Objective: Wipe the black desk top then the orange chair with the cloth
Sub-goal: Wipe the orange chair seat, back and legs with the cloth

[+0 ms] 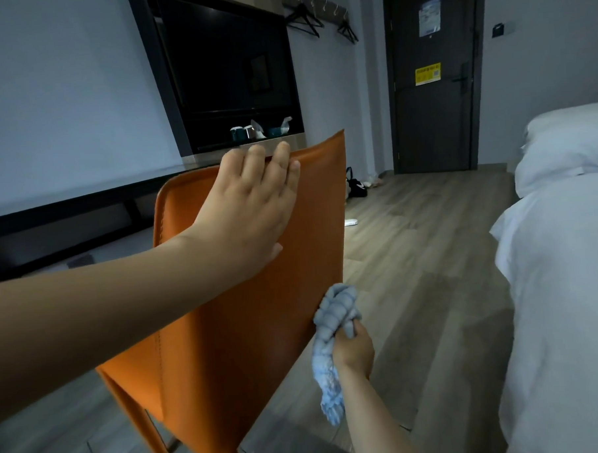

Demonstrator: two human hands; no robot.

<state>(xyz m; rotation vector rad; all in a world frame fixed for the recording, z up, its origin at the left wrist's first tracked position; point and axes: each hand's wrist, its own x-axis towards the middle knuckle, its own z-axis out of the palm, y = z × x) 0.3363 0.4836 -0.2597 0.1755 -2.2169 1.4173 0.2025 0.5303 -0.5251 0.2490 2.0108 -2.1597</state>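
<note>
A bunched blue-grey cloth (pixel 334 314) is pressed against the right edge of the orange chair (pixel 253 314), low on the back of its backrest. Your right hand (pixel 352 349) is clenched round the middle of the cloth, and a ribbed tail hangs loose below the fist. The cloth looks soft, light and floppy, so a fistful like this should make a firm wiping pad. The dangling tail could drag or catch on a chair leg.

Your left hand (pixel 252 207) lies flat on the upper backrest with fingers straight and close together, tips at the top edge, holding nothing. The chair looks like smooth stitched leather over a stiff shell. It is probably slick under the cloth and light enough to tip or slide on the wood floor (pixel 412 255), so bracing it near the top edge seems the sensible hold.

Beyond the chair, the black bench (pixel 67 205) runs along the left wall, well apart from the cloth. A dark television (pixel 225 58) hangs above it. A white bed (pixel 559 249) fills the right side, and a dark door (pixel 433 117) stands at the far end.
</note>
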